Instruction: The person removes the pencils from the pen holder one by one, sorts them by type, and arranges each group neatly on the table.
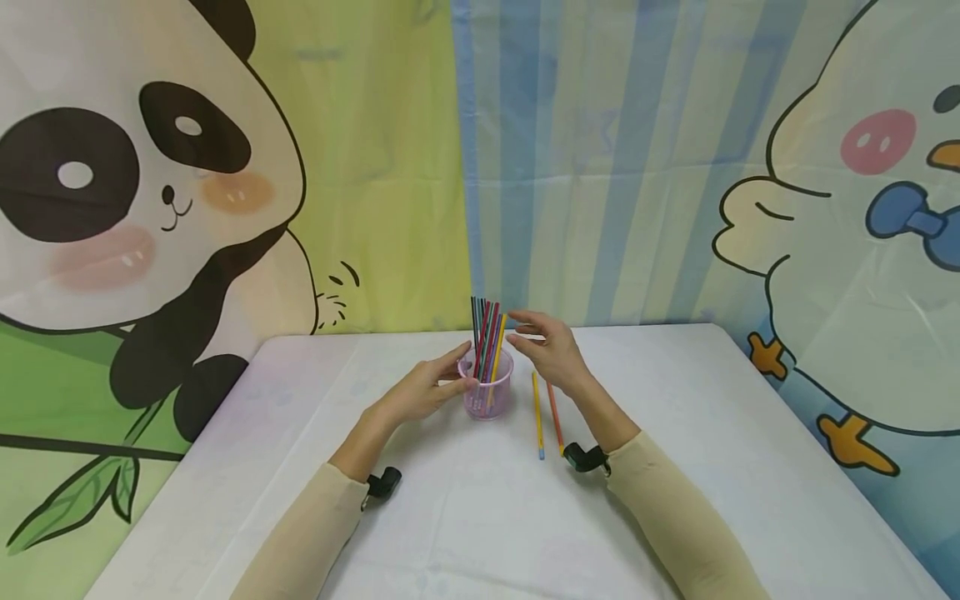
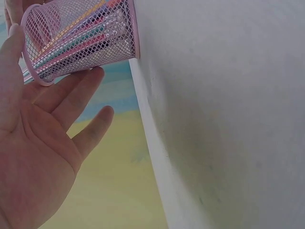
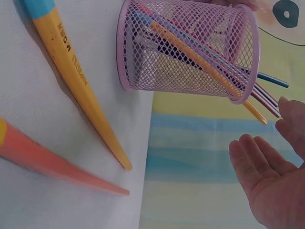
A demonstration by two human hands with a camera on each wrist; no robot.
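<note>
My left hand fingers straight, touching the pink mesh cup mid-table; pencil tips inside blurred. My right hand open beside the pencils, contact unclear. White table, cartoon backdrop behind

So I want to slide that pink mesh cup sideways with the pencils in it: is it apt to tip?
Probably somewhat. The pink mesh cup looks light, and the pencils stand well above its rim and lean, so it seems top-heavy. The left hand touches its side, which should steady it; push low.
</note>
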